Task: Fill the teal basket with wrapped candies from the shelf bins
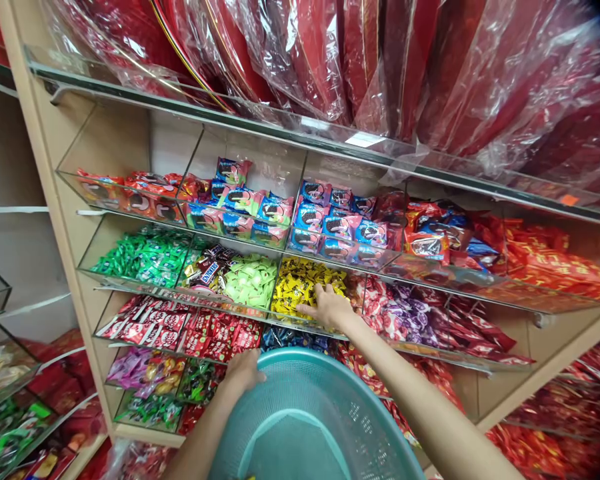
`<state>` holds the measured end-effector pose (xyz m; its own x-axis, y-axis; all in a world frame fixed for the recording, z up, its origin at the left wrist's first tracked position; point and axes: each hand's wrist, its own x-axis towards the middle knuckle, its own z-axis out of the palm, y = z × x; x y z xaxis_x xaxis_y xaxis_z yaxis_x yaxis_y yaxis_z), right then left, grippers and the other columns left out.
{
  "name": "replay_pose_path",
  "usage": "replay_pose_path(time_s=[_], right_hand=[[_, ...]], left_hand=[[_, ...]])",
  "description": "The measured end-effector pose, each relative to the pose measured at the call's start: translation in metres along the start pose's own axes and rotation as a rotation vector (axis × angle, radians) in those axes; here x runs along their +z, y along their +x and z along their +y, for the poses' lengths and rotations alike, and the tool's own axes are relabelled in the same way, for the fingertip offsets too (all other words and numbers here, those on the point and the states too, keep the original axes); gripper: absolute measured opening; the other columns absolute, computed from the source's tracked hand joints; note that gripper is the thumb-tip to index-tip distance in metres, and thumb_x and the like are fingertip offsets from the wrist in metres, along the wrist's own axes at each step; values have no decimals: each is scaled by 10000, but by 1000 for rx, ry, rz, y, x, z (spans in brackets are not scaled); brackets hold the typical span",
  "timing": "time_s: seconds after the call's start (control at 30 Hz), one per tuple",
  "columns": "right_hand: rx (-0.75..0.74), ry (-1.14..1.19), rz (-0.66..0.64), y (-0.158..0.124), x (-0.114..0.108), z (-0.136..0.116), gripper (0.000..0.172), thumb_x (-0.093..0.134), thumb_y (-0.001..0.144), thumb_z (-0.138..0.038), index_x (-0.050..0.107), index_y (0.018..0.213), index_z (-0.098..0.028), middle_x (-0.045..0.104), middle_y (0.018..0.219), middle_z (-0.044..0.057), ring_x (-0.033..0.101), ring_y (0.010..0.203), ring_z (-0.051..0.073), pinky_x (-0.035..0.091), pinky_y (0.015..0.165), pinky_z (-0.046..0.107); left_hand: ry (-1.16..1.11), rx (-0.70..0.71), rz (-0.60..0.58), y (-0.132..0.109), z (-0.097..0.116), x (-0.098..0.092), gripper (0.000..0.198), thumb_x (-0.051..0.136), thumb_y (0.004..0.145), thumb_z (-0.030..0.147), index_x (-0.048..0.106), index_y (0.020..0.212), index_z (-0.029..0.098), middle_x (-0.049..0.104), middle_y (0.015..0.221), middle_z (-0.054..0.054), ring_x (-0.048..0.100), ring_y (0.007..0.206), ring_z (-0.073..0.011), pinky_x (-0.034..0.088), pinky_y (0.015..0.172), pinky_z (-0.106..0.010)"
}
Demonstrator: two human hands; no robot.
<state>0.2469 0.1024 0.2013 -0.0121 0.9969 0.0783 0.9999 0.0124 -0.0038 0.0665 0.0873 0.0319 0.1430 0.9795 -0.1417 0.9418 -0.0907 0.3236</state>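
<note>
Wooden shelving (34, 133) is bearing yellow-wrapped candies (294, 283), which are lying beneath the right hand (327, 308), the nearer of the 2, its fingers resting apart. Lower and leftward, the left hand (243, 371) is gripping the rim of the teal basket (290, 387).

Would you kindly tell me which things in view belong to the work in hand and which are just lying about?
In use:
- left hand, on the rim of the teal basket
- right hand, among yellow-wrapped sweets

Just lying about:
- Snickers packet
- purple-wrapped sweets
- plastic-wrapped red goods above
</note>
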Motion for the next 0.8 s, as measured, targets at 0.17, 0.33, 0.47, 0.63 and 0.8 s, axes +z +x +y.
replay_pose_path(time_s=[0.17, 0.33, 0.47, 0.63, 0.8], right_hand=[[7, -35, -64, 10, 12, -15, 710, 525, 649, -624, 385, 1193, -189, 420, 1140, 159, 526, 965, 307, 400, 761, 398], [-50, -18, -57, 12, 13, -10, 660, 571, 657, -550, 380, 1199, -226, 410, 1131, 134, 525, 969, 285, 409, 754, 367], [-63, -8, -55, 13, 12, -8, 605, 563, 677, -513, 392, 1185, -232, 417, 1120, 120, 531, 960, 264, 415, 748, 349], [9, -17, -78, 16, 13, -19, 693, 617, 615, -511, 400, 1187, -186, 400, 1177, 151, 522, 982, 298, 412, 770, 375], [28, 2, -74, 20, 13, -21, 671, 629, 604, -495, 415, 1152, -173, 441, 1135, 159, 525, 982, 302, 419, 747, 375]], left_hand=[[-7, 7, -4, -1, 0, -2, 386, 576, 621, 350, 566, 987, 228, 612, 1059, -62, 554, 977, -252, 429, 786, -328], [-6, 6, -8, 1, -1, -1, 418, 581, 620, 363, 555, 1015, 228, 609, 1068, -61, 549, 985, -252, 427, 794, -324], [-10, 2, -15, 1, -1, -1, 434, 583, 619, 367, 551, 1031, 236, 606, 1076, -56, 546, 987, -252, 426, 795, -326], [-10, -3, -12, 1, -1, -2, 431, 586, 619, 362, 554, 1030, 236, 607, 1076, -57, 545, 991, -246, 424, 799, -318], [-16, 9, -15, 1, -1, -2, 457, 583, 622, 367, 548, 1053, 220, 600, 1092, -73, 543, 1000, -251, 423, 805, -326]])
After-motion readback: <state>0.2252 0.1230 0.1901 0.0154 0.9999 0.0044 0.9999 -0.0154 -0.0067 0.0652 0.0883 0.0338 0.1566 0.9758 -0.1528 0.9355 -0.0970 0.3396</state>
